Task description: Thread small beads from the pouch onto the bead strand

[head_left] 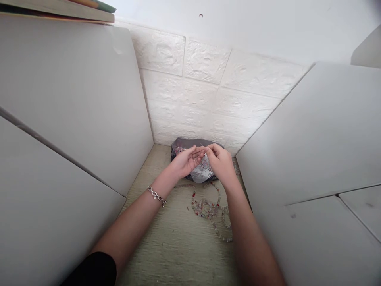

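My left hand is turned palm up over an open bag of small beads, its fingers stretched out and slightly curled. A tiny pale speck, perhaps a bead, shows at its palm. Thumb and fingers pinched together, my right hand meets the left fingertips. What it pinches is too small to make out; a faint thin line shows near the fingertips. Below the hands, a long string of beads, mostly pale with some red ones, lies in loops on the greenish surface, partly behind my right forearm.
Smooth white panels stand close on the left and right. A white brick-patterned wall closes the back, right behind the bag. Books lie atop the left panel. A chain bracelet circles my left wrist.
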Demonstrator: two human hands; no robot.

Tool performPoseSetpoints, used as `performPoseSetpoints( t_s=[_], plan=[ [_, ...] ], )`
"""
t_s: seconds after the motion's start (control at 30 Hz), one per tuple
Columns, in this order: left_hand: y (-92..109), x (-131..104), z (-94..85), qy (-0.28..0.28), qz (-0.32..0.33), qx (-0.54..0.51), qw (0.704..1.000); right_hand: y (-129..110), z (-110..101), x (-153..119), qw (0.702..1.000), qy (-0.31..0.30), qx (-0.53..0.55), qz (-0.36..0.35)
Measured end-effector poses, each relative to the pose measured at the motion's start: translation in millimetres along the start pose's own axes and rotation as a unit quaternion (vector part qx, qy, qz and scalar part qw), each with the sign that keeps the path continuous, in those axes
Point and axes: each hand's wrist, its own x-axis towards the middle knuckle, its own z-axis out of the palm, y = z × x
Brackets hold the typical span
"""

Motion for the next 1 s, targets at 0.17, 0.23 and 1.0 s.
performPoseSetpoints(
  t_s=[0.17,0.23,1.0],
  plan=[
    [-0.7,-1.1,1.1,-0.052,-0.003,0.014,0.999,2.1,-5.6,1.8,0.999,0.032,-0.014,0.016],
    [-1.2,-1.0,0.6,-0.058,0.013,0.035,0.998,1.7,-7.5,1.8,0.999,0.032,-0.024,0.018],
    [3.4,-3.3,-0.2,-0.05,0.027,0.078,0.995,-9.6,-10.3,-3.3,0.993,0.039,-0.11,-0.007]
  ],
)
